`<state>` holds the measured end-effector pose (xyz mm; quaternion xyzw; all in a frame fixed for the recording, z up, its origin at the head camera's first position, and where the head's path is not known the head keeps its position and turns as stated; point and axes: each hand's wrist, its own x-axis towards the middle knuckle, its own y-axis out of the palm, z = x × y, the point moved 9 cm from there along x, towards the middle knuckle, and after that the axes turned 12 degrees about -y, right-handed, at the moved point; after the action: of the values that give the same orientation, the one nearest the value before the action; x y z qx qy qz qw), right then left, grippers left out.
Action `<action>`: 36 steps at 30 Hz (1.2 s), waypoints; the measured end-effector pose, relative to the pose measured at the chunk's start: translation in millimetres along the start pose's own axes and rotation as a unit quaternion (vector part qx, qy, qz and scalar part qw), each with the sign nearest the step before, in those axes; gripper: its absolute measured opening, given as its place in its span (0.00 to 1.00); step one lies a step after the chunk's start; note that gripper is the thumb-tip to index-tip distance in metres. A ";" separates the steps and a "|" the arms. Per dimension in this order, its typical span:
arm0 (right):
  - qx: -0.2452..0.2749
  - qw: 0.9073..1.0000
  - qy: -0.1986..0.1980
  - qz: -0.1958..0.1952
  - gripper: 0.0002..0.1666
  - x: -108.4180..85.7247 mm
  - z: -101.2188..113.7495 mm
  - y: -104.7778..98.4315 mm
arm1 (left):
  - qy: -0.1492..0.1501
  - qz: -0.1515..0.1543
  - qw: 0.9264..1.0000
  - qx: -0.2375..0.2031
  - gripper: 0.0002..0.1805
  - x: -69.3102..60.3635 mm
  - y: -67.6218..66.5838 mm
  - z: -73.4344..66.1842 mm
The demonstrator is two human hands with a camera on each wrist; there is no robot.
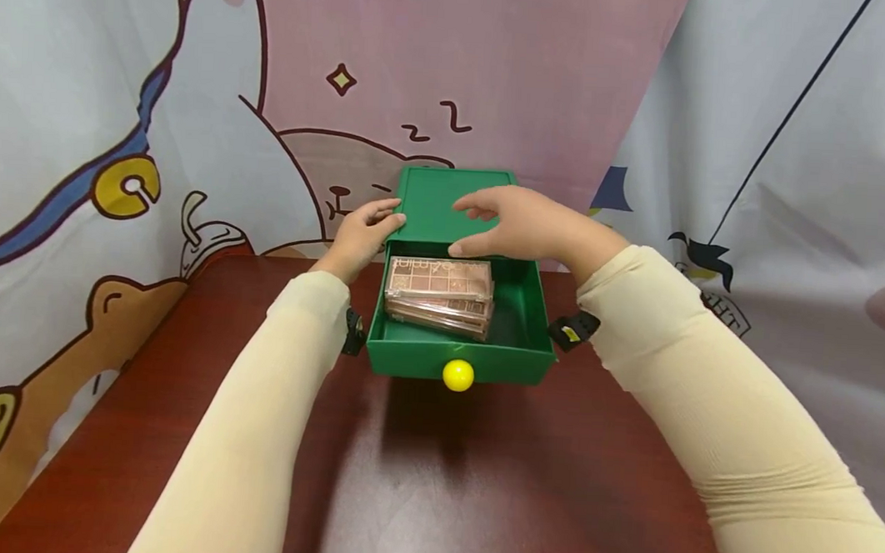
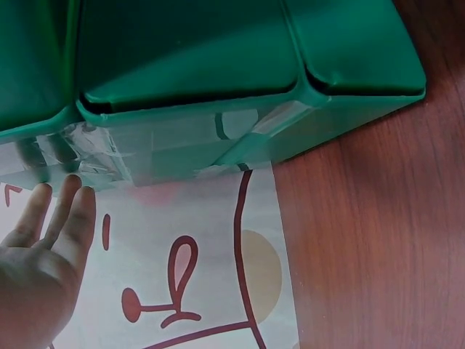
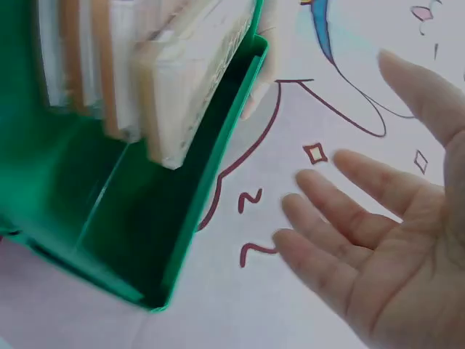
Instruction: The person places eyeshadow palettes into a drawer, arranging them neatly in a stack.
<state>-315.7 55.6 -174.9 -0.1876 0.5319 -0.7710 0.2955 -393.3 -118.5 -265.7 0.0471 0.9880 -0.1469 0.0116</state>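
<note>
A green drawer unit (image 1: 435, 201) stands on the table with its drawer (image 1: 408, 360) pulled out. Several clear-cased eyeshadow palettes (image 1: 438, 278) lie stacked in the drawer's left part; in the right wrist view the palettes (image 3: 171, 102) are blurred. My left hand (image 1: 365, 232) is at the unit's left side, fingertips at its upper edge. In the left wrist view the left hand's fingers (image 2: 76, 218) are straight, close to the box wall. Above the drawer's back part hovers my right hand (image 1: 524, 222), fingers spread and holding nothing.
A round yellow knob (image 1: 458, 375) sticks out from the drawer front. The dark red wooden table (image 1: 589, 485) extends around the unit. Behind hangs a cartoon-printed cloth (image 1: 498, 79). Black wrist straps (image 1: 575, 329) sit over the cream sleeves (image 1: 721, 400).
</note>
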 end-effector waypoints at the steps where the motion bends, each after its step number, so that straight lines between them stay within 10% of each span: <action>1: 0.013 1.000 -0.004 -0.022 0.40 -5.3 -4.1 -1.2 | 0.000 0.001 1.000 0.000 0.26 0.1 0.8 1.0; 5: 0.098 0.989 -0.015 -0.110 0.36 -29.7 -24.9 0.6 | -0.002 0.003 1.000 0.003 0.26 0.3 2.3 4.9; 15: 0.266 0.929 0.030 -0.254 0.35 -85.3 -88.0 36.4 | -0.025 0.015 1.000 0.007 0.27 -24.1 6.4 -9.3; 26: 0.336 0.910 0.073 -0.232 0.30 -118.7 -123.1 122.7 | -0.001 0.007 1.000 0.014 0.27 -1.9 2.9 -1.1; 36: 0.468 0.859 0.097 -0.182 0.26 -108.8 -102.2 191.8 | 0.006 0.001 1.000 0.016 0.27 2.3 0.4 0.8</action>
<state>-246.1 149.6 -388.0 -0.0453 0.0907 -0.9835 0.1497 -395.6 -118.1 -266.6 0.0487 0.9855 -0.1626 0.0053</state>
